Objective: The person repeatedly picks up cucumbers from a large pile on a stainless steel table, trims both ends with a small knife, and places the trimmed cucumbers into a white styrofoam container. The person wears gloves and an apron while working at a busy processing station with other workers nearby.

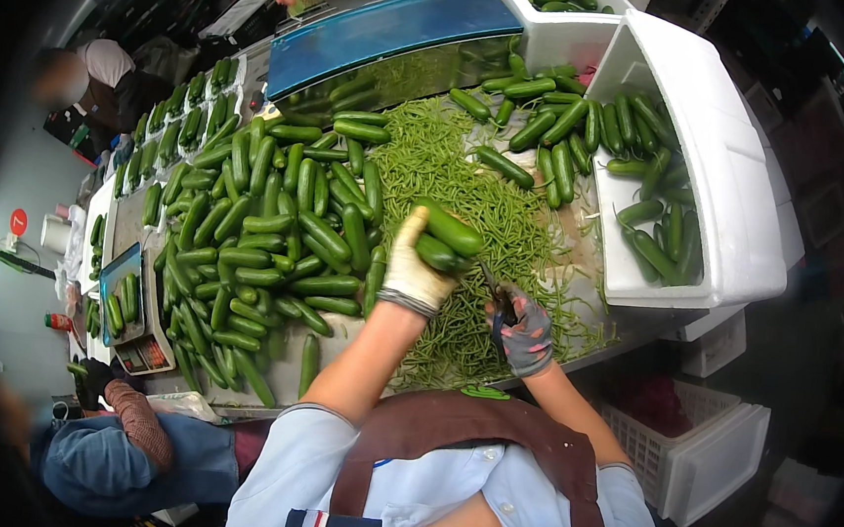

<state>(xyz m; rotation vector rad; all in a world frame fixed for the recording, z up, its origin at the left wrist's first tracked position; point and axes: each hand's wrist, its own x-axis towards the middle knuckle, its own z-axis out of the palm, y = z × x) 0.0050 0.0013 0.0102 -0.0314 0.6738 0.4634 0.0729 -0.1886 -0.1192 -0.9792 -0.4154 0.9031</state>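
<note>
A long metal bench point(583, 239) fills the middle of the frame, heaped at centre-left with a pile of smooth dark-green cucumbers point(276, 222) and, through the centre, with a tangled mound of thin pale-green trimmed stalks point(467, 198). At the upper right a white foam crate point(718, 158) is tipped on its side, seemingly so that its cucumbers can spill toward the bench. At the left edge a small weighing scale point(130, 315) carries a few cucumbers.

Just below centre, the left hand point(414, 268), in a cream fabric glove, is clenched around two glossy cucumbers point(449, 238), held together above the stalk mound with their ends turned toward the other hand. The right hand point(526, 333), in a grey patterned glove, is closed on a small dark cutting tool point(495, 291), its tip brought close to the cucumber ends, apparently for trimming. Another person's blue sleeve shows at the lower left.
</note>
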